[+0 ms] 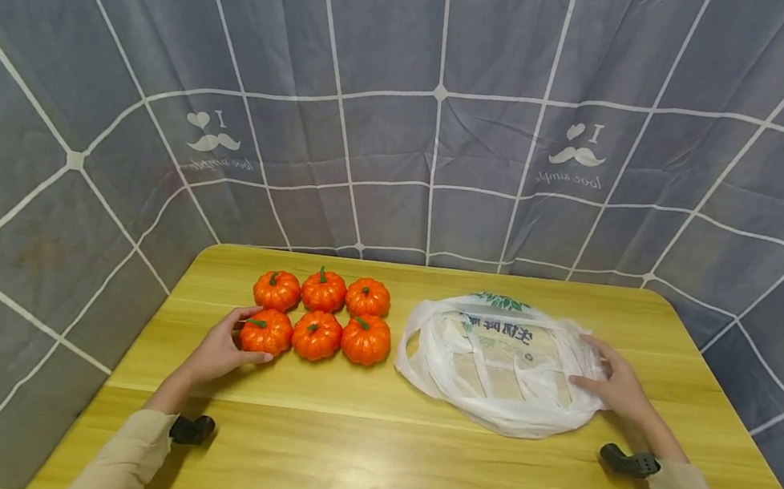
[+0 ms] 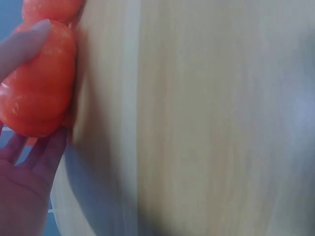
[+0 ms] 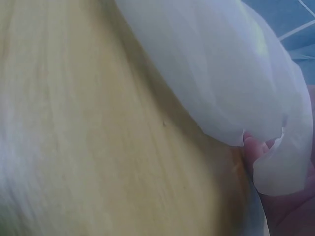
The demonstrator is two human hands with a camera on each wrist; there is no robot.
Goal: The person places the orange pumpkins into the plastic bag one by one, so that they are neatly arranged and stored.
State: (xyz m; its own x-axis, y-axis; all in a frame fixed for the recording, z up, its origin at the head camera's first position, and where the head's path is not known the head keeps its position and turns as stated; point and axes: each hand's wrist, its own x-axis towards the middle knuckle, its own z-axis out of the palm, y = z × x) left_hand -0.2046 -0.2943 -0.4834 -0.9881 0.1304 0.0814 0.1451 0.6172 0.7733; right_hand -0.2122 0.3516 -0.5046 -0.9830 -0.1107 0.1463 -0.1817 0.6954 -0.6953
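Observation:
Several small orange pumpkins with green stems stand in two rows on the left of the wooden table. My left hand (image 1: pixel 216 349) holds the front-left pumpkin (image 1: pixel 269 334), its thumb on the near side and its fingers round the far left side. In the left wrist view, the thumb (image 2: pixel 24 46) lies against that pumpkin (image 2: pixel 42 88). On the right lies a white plastic bag (image 1: pixel 436 366) with green and dark print, spread out with its handle loops loose. My right hand (image 1: pixel 622 388) grips the bag's right edge; in the right wrist view, the bag (image 3: pixel 216 73) partly covers the fingers.
The yellow wooden table (image 1: pixel 368 452) has rounded far corners. A grey curtain (image 1: pixel 389 139) with white grid lines hangs behind it and at both sides. Beside the left hand's pumpkin stand a middle front pumpkin (image 1: pixel 317 336) and a right front pumpkin (image 1: pixel 366 341).

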